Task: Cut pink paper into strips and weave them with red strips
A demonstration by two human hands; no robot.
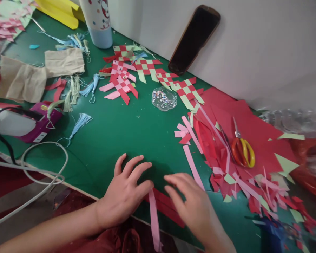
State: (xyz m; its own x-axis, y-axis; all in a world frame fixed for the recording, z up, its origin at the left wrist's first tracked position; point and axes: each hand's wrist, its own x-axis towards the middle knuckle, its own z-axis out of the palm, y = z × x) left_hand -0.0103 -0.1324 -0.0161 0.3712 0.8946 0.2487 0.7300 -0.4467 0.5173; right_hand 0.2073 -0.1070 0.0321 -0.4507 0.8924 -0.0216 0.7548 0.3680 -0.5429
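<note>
My left hand point(126, 189) lies flat on the green table point(126, 130) near its front edge, fingers spread, its fingertips pressing on red paper strips point(165, 205). A pink paper strip point(154, 219) runs from under the left fingers over the table edge. Just to the right, my right hand point(192, 202) hovers over the same strips with fingers stretched forward, slightly blurred. Neither hand grips anything.
Woven red, pink and green paper fish point(121, 82) lie at the back with a clear dish of googly eyes point(163, 98). Scissors point(241, 149) rest on red paper point(255, 133) among scraps. A phone point(195, 38) leans on the wall. A glue gun point(23, 123) and cable point(42, 165) lie left.
</note>
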